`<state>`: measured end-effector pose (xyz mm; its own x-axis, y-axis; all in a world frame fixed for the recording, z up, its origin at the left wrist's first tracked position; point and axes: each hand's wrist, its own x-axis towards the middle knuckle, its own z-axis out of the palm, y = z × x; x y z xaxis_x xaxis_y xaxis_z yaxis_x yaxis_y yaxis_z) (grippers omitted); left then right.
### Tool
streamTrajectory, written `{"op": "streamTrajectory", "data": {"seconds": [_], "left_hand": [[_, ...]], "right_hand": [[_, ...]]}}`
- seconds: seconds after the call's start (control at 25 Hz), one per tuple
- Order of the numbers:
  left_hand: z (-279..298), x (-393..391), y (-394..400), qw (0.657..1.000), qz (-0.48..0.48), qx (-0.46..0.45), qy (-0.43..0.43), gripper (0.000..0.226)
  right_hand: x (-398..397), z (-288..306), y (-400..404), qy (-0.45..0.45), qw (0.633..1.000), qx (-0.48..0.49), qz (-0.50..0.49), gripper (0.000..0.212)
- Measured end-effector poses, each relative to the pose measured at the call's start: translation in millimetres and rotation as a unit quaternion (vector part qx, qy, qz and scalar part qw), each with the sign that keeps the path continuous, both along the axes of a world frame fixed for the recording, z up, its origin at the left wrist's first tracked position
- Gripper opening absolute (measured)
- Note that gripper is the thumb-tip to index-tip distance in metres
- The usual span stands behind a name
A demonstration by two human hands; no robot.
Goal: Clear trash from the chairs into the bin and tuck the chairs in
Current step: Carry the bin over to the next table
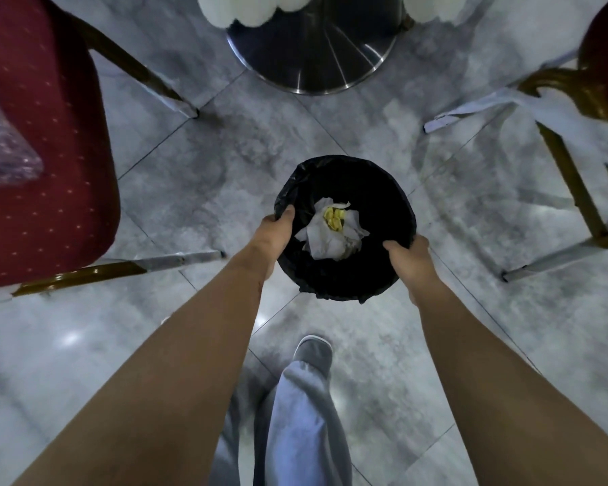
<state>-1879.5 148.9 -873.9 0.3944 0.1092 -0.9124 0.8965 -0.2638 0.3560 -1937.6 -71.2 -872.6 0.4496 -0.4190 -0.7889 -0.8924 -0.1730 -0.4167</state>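
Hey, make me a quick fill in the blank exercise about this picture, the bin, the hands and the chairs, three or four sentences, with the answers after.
1. Both hands, the left hand and the right hand, grip the rim of the ____.
2. The bin liner is ____ in colour.
3. The crumpled plastic lies on the seat of the ____ chair.
4. Inside the bin lies crumpled white ____ with something yellow on it.

Missing words: bin; black; red; paper
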Motion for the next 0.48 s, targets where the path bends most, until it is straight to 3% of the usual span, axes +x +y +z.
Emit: {"op": "streamTrajectory", "data": {"seconds": [0.12, 0.32, 0.4, 0.48], "left_hand": [[28.9, -10.4, 19.8, 1.0, -0.009, -0.007, -0.011, 0.074], [101.1, -29.9, 72.0, 1.0, 0.011, -0.006, -0.022, 0.067], [130.1, -38.2, 100.4, 0.999, 0.022, -0.008, -0.033, 0.063], [160.3, -44.4, 127.9, 0.998, 0.029, -0.009, -0.061, 0.056]], "right_hand": [[-9.9, 24.3, 13.6, 0.0, 0.999, -0.014, 0.042, 0.077], [-22.0, 87.0, 71.7, 0.011, 0.996, -0.029, 0.081, 0.071], [-26.1, 112.0, 105.1, -0.002, 0.992, -0.038, 0.12, 0.064], [-25.4, 136.4, 141.5, -0.034, 0.986, -0.039, 0.157, 0.041]]}}
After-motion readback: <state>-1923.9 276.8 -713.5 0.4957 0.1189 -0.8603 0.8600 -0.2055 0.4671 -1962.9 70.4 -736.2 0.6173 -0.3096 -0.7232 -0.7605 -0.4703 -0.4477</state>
